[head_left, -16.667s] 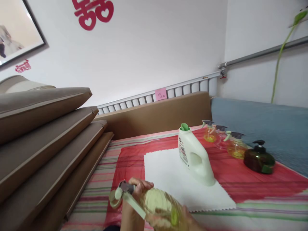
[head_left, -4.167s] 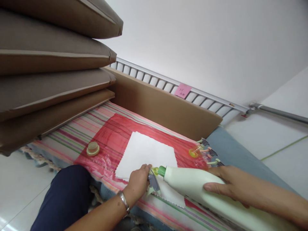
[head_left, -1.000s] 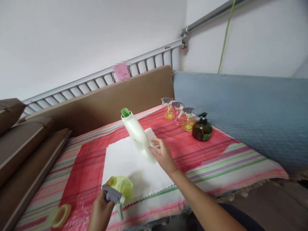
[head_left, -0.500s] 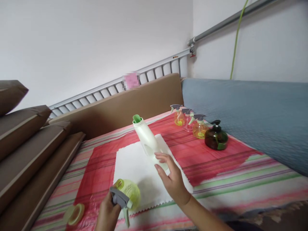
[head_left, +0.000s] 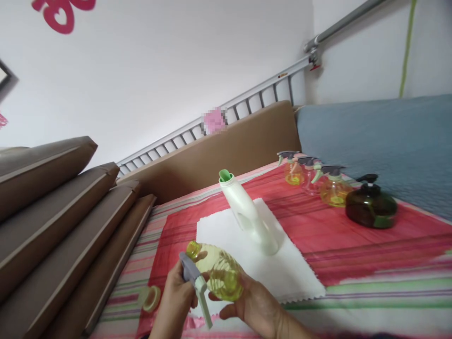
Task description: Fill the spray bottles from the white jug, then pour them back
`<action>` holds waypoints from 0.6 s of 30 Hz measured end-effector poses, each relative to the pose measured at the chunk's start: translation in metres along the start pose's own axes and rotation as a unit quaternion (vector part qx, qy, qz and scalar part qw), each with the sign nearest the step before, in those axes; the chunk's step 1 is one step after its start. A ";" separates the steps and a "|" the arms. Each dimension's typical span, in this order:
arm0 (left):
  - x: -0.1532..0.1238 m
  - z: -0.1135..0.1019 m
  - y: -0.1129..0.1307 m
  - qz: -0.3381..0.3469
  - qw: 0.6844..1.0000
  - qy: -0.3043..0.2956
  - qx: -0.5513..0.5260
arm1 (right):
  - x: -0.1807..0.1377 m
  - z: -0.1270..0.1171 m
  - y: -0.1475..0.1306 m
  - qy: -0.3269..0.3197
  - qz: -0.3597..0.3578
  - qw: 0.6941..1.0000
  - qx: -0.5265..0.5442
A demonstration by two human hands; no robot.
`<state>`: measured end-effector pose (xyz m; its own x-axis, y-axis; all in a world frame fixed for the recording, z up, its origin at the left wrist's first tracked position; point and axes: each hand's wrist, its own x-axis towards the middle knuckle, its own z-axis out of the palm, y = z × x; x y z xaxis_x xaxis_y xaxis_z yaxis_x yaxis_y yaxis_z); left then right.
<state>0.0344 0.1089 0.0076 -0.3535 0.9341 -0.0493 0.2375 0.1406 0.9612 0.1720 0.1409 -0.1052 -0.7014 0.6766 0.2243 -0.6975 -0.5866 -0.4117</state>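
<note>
My left hand (head_left: 174, 292) grips a grey and pale green trigger spray head (head_left: 194, 275), with some fingers against the yellow see-through bottle (head_left: 222, 278) behind it. The bottle is tilted on its side, its open neck toward the upper left. Around the bottle's base, my right hand (head_left: 256, 306) is closed from the right. A white jug-like bottle with a handle (head_left: 250, 216) stands uncapped on a white sheet (head_left: 215, 230), a green spout (head_left: 224, 175) in its mouth. A pale green ring-shaped cap (head_left: 151, 299) lies left of my left hand.
Several spray bottles (head_left: 335, 190) and a dark green pump bottle (head_left: 370, 207) stand at the right on a red cloth (head_left: 314, 230). Brown cushions (head_left: 67, 254) are stacked at the left. A blue padded surface (head_left: 370, 141) bounds the right side.
My right hand has left the white bottle and taken hold of the yellow bottle's base. The yellow bottle has risen and tilted. The camera view has swung left.
</note>
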 end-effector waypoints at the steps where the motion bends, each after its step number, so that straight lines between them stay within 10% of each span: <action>1: 0.000 0.003 -0.002 -0.003 1.000 -0.009 0.002 | 0.000 0.000 -0.001 0.000 -0.008 1.000 0.010; 10: 0.014 -0.044 0.051 0.113 0.977 0.065 -0.169 | -0.006 -0.013 -0.009 0.029 0.006 0.999 0.034; 18: 0.015 -0.078 0.125 0.215 0.921 -0.008 -0.324 | -0.012 -0.018 -0.003 0.037 0.045 0.998 -0.003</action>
<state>-0.0119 0.1148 0.1480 -0.3389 0.8629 0.3749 -0.2395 -0.4644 0.8526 0.1850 0.1429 -0.1220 -0.7475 0.6533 0.1199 -0.6315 -0.6431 -0.4332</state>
